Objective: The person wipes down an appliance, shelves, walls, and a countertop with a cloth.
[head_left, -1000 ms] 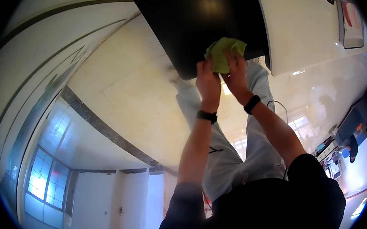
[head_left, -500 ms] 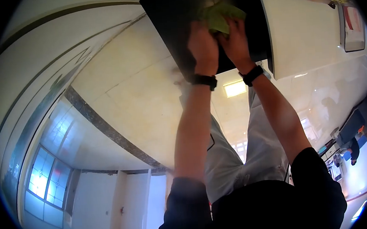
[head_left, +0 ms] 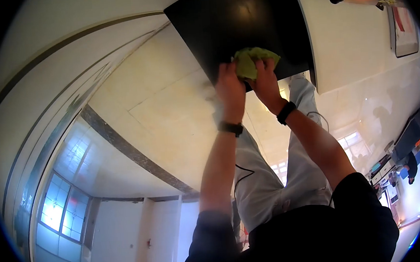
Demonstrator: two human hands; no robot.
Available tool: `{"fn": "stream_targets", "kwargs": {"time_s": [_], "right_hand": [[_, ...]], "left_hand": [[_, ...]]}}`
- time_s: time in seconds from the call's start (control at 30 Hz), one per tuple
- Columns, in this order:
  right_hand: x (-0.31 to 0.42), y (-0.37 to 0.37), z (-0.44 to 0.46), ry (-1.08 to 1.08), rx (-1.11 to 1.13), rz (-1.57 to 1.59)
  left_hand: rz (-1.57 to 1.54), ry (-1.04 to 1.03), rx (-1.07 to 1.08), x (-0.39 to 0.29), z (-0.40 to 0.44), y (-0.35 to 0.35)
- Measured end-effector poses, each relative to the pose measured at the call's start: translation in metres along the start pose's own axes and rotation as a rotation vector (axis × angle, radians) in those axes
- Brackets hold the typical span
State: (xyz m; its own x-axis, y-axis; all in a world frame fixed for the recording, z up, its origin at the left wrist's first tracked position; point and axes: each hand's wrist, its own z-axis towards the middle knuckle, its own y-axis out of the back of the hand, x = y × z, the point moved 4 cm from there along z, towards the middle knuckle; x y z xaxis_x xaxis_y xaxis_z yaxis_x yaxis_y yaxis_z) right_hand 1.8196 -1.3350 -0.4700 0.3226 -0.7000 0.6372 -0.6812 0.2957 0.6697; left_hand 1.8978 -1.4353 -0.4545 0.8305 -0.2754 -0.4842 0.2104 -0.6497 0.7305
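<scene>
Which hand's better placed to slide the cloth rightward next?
Probably right: right hand is on the green cloth and nearer the right edge of the black surface; left hand is at the cloth's left side.

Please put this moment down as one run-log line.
left hand: at green cloth | right hand: on green cloth | black panel: under green cloth

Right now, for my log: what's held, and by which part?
A crumpled yellow-green cloth, by its near edge in the bare right hand; the bare left hand meets its left edge, grip unclear.

Arms (head_left: pixel 217 176) outstretched, left hand (head_left: pixel 230 91) beside right hand (head_left: pixel 267 85)
</scene>
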Motion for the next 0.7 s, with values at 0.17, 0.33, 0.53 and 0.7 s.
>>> {"fn": "stream_targets", "kwargs": {"time_s": [0.17,0.33,0.53,0.7], "right_hand": [[0.021,-0.004,0.049,0.013,-0.056,-0.021],[0.013,0.018,0.076,0.131,-0.213,-0.161],[-0.034,0.057,0.072,0.055,-0.360,-0.118],[-0.030,0.050,0.043,0.069,-0.397,-0.179]], "left_hand": [[-0.008,-0.156,-0.209,-0.017,0.047,0.031],[0.003,-0.194,-0.228,-0.034,0.083,0.010],[-0.075,-0.233,-0.217,-0.095,0.078,-0.027],[-0.143,-0.255,-0.108,-0.081,0.050,-0.020]]}}
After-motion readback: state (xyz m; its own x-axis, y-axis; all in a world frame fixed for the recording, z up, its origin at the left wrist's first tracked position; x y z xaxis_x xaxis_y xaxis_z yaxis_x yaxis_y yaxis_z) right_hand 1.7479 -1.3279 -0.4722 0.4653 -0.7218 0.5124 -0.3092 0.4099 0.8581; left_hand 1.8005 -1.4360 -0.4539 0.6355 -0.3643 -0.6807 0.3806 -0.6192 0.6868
